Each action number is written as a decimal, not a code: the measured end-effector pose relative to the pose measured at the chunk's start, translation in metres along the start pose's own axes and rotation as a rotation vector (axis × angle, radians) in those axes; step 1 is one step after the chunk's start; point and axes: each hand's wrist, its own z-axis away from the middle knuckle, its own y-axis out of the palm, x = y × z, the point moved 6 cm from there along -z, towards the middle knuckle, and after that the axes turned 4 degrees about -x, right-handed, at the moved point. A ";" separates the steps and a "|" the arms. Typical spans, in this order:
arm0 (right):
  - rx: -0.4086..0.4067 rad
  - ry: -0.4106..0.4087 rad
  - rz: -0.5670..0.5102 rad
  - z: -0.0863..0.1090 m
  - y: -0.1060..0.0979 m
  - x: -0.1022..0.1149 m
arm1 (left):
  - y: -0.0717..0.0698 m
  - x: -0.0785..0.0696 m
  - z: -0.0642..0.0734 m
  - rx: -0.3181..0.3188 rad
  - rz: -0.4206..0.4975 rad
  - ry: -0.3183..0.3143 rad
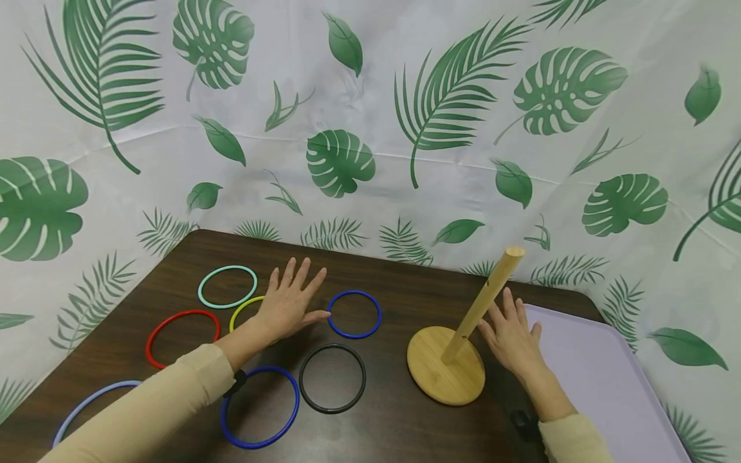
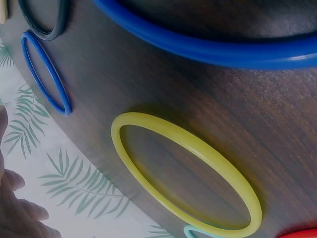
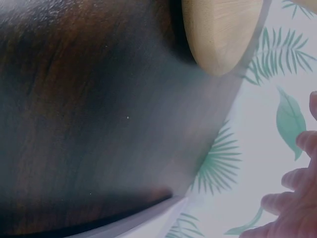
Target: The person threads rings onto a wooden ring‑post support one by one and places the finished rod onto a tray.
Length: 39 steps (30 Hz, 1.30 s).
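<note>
My left hand, fingers spread and holding nothing, hovers over the yellow ring, hiding part of it in the head view. Right of its thumb lies a small blue ring; a black ring and a larger blue ring lie nearer me. My right hand has its fingers extended and holds nothing. It is just right of a wooden post that stands upright on a round wooden base. Whether its fingertips touch the post I cannot tell.
On the left of the dark table lie a mint ring, a red ring and a light blue ring. A lilac tray lies along the right side. Behind hangs a leaf-patterned cloth.
</note>
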 end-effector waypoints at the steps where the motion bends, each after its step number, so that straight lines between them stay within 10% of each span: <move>1: -0.001 -0.002 -0.003 0.000 0.000 0.000 | 0.000 0.000 0.000 0.001 0.001 0.000; 9: -0.112 -0.123 -0.162 0.004 -0.006 0.001 | -0.004 -0.001 0.004 -0.083 0.000 0.045; 14: 0.051 -0.069 -0.303 0.016 0.001 -0.004 | -0.009 -0.006 0.009 -0.144 0.107 0.090; 26: 0.285 -0.029 -0.427 0.041 0.019 -0.012 | 0.010 -0.007 0.020 0.209 0.638 -0.008; 39: 0.374 -0.135 -0.638 0.046 0.030 -0.008 | 0.026 -0.004 0.031 0.281 0.727 -0.098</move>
